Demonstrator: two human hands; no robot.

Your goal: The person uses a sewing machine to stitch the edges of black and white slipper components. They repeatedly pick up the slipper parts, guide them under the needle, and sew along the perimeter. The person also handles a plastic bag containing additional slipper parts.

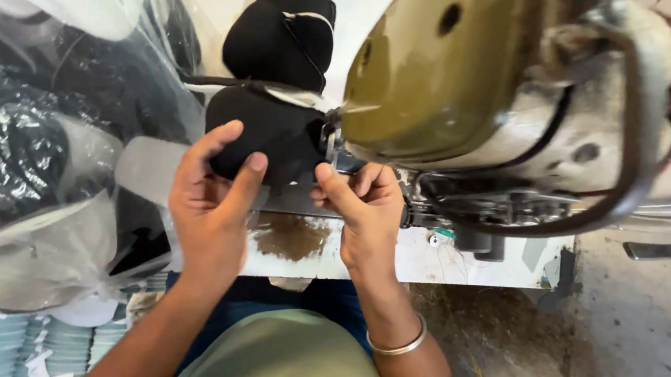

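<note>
My left hand (213,197) pinches the near edge of a rounded black fabric piece (269,125), thumb on top. My right hand (365,202) presses the same piece from the right, fingertips close to the needle area (333,142) of the sewing machine. The olive-coloured machine head (441,58) looms over the fabric. A chain of similar black pieces with white trim (289,23) trails away behind the machine. A metal bangle (402,346) circles my right wrist.
A big clear plastic bag of black pieces (31,126) fills the left. Stacks of pale blue-white pieces (19,362) lie at the lower left. The white worn table edge (439,264) runs below the machine; grey floor (654,314) lies to the right.
</note>
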